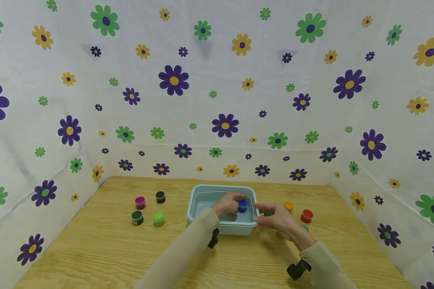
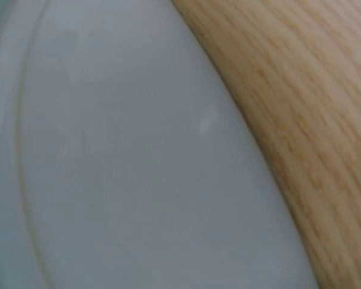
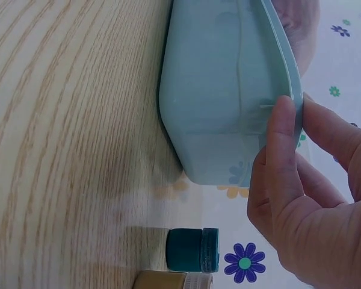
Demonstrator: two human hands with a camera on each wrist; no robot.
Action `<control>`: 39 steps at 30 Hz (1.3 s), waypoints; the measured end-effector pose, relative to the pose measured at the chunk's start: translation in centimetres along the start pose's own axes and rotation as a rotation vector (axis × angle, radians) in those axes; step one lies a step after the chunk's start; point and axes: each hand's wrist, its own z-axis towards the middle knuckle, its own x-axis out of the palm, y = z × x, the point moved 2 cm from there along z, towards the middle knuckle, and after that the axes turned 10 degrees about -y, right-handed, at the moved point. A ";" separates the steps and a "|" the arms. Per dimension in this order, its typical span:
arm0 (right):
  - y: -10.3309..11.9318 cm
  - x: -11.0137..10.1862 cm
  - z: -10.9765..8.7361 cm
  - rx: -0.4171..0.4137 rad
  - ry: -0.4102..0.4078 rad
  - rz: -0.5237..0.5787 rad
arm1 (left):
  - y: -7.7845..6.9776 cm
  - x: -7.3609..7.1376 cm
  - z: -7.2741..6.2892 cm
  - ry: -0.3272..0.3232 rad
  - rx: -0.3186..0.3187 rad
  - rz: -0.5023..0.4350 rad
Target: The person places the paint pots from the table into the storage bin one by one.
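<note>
A light blue plastic basin stands on the wooden table. My left hand reaches inside it and holds a small blue paint jar near the basin's right end, with fingers at the jar's upper left side. Part of that grip is hidden. My right hand pinches the basin's right rim, thumb on one side and fingers on the other, as the right wrist view shows at the hand. Only the basin wall and table fill the left wrist view.
Left of the basin stand magenta, black, dark green and lime jars. Around my right hand are orange, red, teal, ochre and green jars. Flowered cloth surrounds the table.
</note>
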 end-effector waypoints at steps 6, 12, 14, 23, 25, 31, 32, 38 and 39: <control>-0.1 0.0 -0.1 0.000 0.001 0.009 | 0.1 -0.8 -0.1 -0.045 0.028 -0.001; -0.1 0.1 0.0 0.006 -0.009 0.003 | 0.3 -2.6 -0.3 -0.045 0.092 -0.079; -0.1 0.1 0.0 0.011 -0.016 0.000 | 0.4 -3.1 -0.2 -0.027 0.114 -0.087; 0.0 0.2 0.0 0.034 -0.033 0.006 | 0.2 -5.5 -1.1 0.045 0.184 0.016; 0.0 0.3 0.0 0.032 -0.029 0.005 | 0.3 -6.4 -1.3 0.046 0.187 0.033; 0.1 0.2 -0.1 0.035 -0.033 -0.001 | 0.7 -8.7 -1.8 0.033 0.290 0.075; 0.1 0.2 -0.1 0.036 -0.037 -0.001 | 0.7 -8.9 -1.9 0.038 0.321 0.080; 0.0 0.0 -0.2 0.030 -0.042 0.004 | 1.7 -10.5 -2.1 0.051 0.450 0.077; 0.0 0.0 -0.2 0.029 -0.040 0.002 | 1.9 -10.8 -2.1 0.051 0.457 0.071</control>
